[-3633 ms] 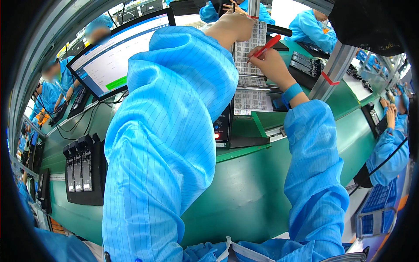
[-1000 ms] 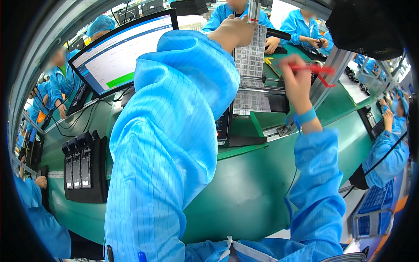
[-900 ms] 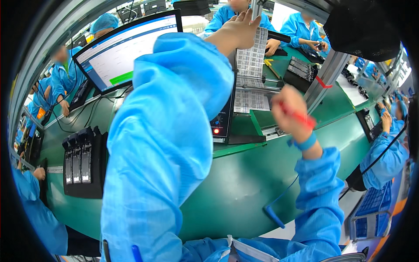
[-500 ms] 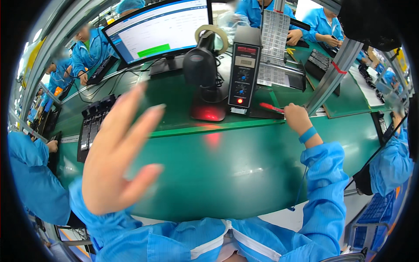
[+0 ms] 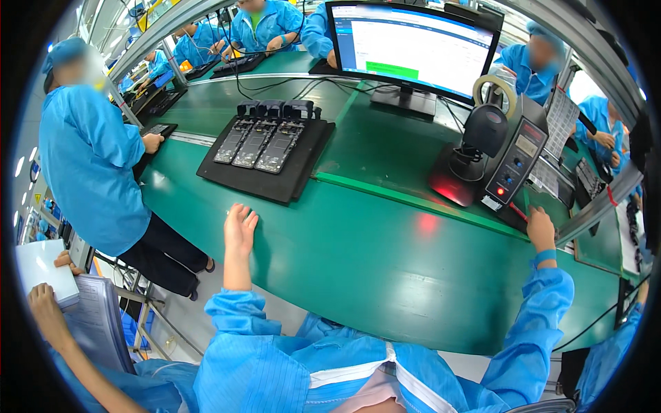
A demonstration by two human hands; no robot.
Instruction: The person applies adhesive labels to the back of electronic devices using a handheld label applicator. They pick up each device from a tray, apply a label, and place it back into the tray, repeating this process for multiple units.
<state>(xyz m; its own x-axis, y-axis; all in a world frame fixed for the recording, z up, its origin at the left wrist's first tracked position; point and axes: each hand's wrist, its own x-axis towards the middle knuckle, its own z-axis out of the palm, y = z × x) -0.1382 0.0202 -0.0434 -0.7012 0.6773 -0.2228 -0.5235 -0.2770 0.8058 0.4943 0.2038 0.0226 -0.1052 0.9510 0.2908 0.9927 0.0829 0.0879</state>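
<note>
My left hand point(image 5: 239, 230) is over the near edge of the green bench point(image 5: 330, 255), fingers loosely bent and apart, holding nothing I can see. Beyond it, a black foam pad point(image 5: 241, 184) carries several phone-like circuit boards point(image 5: 277, 151) with black parts at their far ends. At the right, my right hand point(image 5: 540, 228) is closed around a slim red tool point(image 5: 518, 210); its exact kind is unclear. The tool's tip points toward a black control box point(image 5: 515, 160) with dials and a lit red lamp.
A black scanner point(image 5: 485, 129) on a stand casts red light, with a tape roll point(image 5: 497, 93) hung on it. Behind stands a monitor point(image 5: 413, 48). A co-worker point(image 5: 89, 151) stands at the left; another person's hands point(image 5: 49, 306) hold a white box point(image 5: 47, 270). A metal frame post point(image 5: 599, 206) rises at right.
The view has swung left, bringing the foam pad and boards into full sight. My left hand has dropped from its raised, spread position to the bench edge. My right hand keeps the red tool.
</note>
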